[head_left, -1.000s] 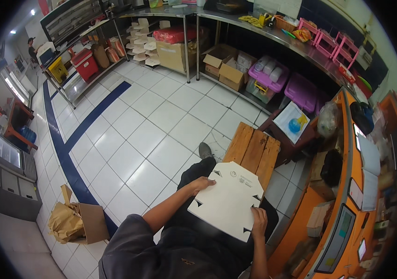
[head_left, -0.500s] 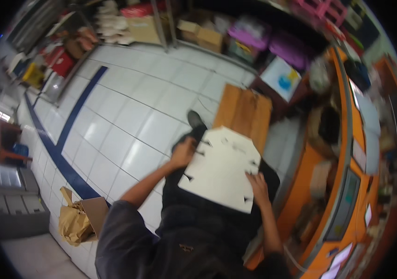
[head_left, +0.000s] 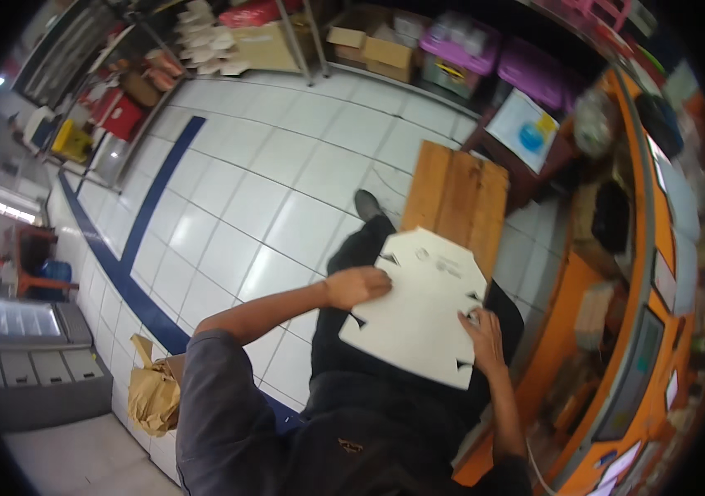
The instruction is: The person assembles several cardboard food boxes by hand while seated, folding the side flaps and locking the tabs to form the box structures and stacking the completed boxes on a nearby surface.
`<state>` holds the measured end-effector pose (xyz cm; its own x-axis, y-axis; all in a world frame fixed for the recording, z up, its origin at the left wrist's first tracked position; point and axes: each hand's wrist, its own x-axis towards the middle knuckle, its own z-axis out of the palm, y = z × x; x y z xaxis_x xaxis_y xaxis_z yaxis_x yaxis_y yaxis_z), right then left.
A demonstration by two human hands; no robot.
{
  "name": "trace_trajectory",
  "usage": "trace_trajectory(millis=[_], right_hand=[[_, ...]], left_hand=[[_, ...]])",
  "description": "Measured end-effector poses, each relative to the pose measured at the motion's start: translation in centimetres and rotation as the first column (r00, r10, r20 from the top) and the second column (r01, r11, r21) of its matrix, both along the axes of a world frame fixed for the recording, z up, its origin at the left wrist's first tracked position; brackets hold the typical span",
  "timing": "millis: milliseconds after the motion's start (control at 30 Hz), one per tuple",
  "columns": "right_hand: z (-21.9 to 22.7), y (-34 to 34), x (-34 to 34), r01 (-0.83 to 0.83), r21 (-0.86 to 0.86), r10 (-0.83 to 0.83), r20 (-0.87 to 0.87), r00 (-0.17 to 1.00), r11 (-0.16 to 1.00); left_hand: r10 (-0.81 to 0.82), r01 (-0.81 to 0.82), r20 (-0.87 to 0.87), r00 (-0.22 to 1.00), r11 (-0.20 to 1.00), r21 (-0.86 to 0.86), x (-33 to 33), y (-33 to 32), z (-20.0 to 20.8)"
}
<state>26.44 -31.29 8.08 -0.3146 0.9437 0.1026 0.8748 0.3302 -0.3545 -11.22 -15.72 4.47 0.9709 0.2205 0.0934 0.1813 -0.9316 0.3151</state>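
A flat off-white cardboard blank (head_left: 417, 307) lies across my dark-trousered lap, its far end over a wooden bench (head_left: 454, 188). Its far corners are cut at a slant, dark notches run along both sides, and small print shows near the far end. My left hand (head_left: 358, 286) is closed at the left edge, its curled fingers resting over the card beside a notch. At the opposite edge, my right hand (head_left: 485, 335) pinches the card near a notch, thumb on top; some of its fingers are hidden.
An orange shelf unit (head_left: 609, 347) runs close along my right side. Behind the bench stands a dark red box with a white sheet (head_left: 522, 128) on it. Cartons and purple-lidded bins (head_left: 460, 50) line the far shelf. A crumpled brown paper bag (head_left: 154, 398) sits at lower left.
My left hand has moved inward from outside the left edge onto the card. My right hand stays at the right edge. The whole view has shifted slightly.
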Motion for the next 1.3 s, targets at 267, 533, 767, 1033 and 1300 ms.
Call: trace_trajectory(millis=[267, 533, 767, 1033, 1300], right_hand=[[-1.5, -0.2, -1.0, -0.037, -0.059, 0.017, -0.307, 0.952, 0.998], [-6.7, 2.6, 2.6, 0.037, -0.365, -0.210, -0.447, 0.869, 0.930], [-8.8, 4.9, 1.8, 0.255, -0.655, -0.637, -0.446, 0.629, 0.711], [6.2, 2.7, -2.0, 0.515, 0.026, -0.423, -0.535, 0.731, 0.857], [9.2, 5.4, -5.3, 0.050, -0.329, -0.091, -0.112, 0.990, 0.943]], left_hand=[[0.070, -0.060, 0.024, 0.997, 0.955, -0.291, -0.9, -0.3, 0.6], [0.371, -0.228, 0.038, 0.928, 0.647, -0.728, 1.5, 1.6, -0.4], [0.497, -0.570, -0.344, 0.797, 0.430, -0.700, 3.8, 3.5, -4.0], [0.428, -0.356, -0.093, 0.899, 0.592, -0.723, 2.1, 1.2, -3.9], [0.567, -0.392, -0.007, 0.824, 0.562, -0.728, 1.6, -2.4, 2.9]])
